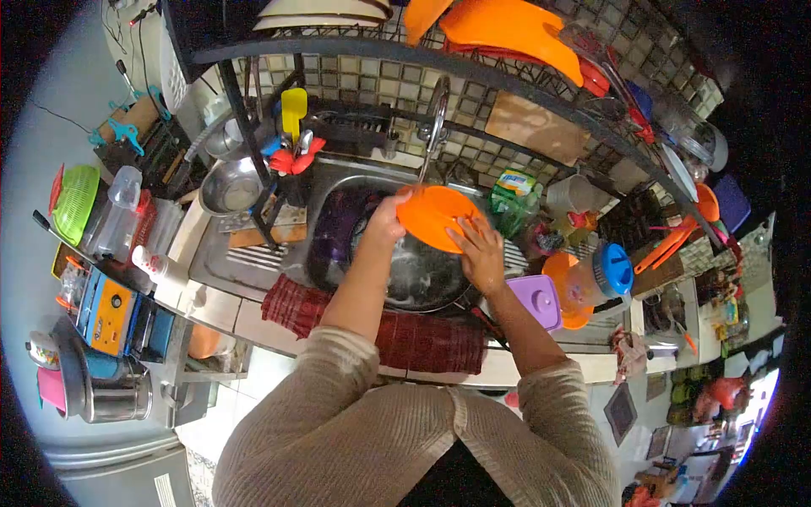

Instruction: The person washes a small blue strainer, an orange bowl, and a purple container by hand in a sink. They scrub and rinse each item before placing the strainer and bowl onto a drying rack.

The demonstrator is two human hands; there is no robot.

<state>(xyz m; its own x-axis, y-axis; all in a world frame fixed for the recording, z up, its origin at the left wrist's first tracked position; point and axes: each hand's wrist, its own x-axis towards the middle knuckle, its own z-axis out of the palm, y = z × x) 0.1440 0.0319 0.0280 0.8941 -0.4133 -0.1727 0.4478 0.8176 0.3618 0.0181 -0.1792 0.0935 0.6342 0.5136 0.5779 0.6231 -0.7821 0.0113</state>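
Under the tap, an orange plate is tilted above the sink. My left hand grips its left edge, with the thumb near the rim. Spread fingers of my right hand lie on the plate's right side; the thumb is hard to make out. Below both hands sits a large dark pan with soapy water in it. A purple item rests in the sink to the left of the pan.
A dark red cloth lies along the counter's front edge. On the right stand a green bottle, a purple lid and a blue-lidded jug. A steel bowl is at left. A dish rack's black bar crosses overhead.
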